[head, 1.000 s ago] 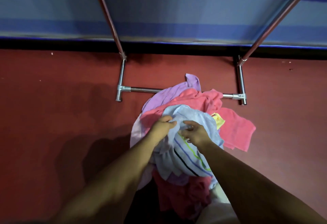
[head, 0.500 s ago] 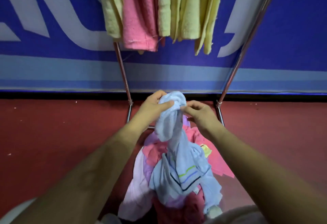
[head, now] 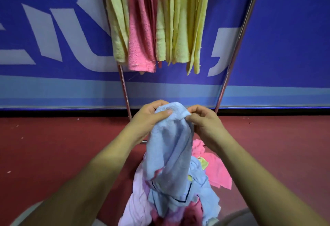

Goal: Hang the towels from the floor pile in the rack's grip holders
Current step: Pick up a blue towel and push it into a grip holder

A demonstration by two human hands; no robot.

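Note:
A light blue towel (head: 169, 147) with thin dark stripes hangs twisted from both my hands. My left hand (head: 149, 118) grips its bunched top edge with thumb across the front. Just to the right, my right hand (head: 203, 121) pinches the same top edge. The towel's lower end still lies on the floor pile (head: 214, 168) of pink, lilac and blue towels. Above, the metal rack (head: 124, 86) carries several yellow towels (head: 180, 20) and a pink towel (head: 141, 29) hanging side by side. The grip holders are out of view above the frame.
A blue banner wall with pale lettering (head: 53, 38) stands behind the rack. The rack's right leg (head: 232, 61) slants down to the dark red floor (head: 62, 145). Its base bar is mostly hidden behind my hands.
Both hands have lifted the blue towel off the pile, and my view has tilted up from the floor to the hanging towels. The towel's top is now higher and bunched between both hands.

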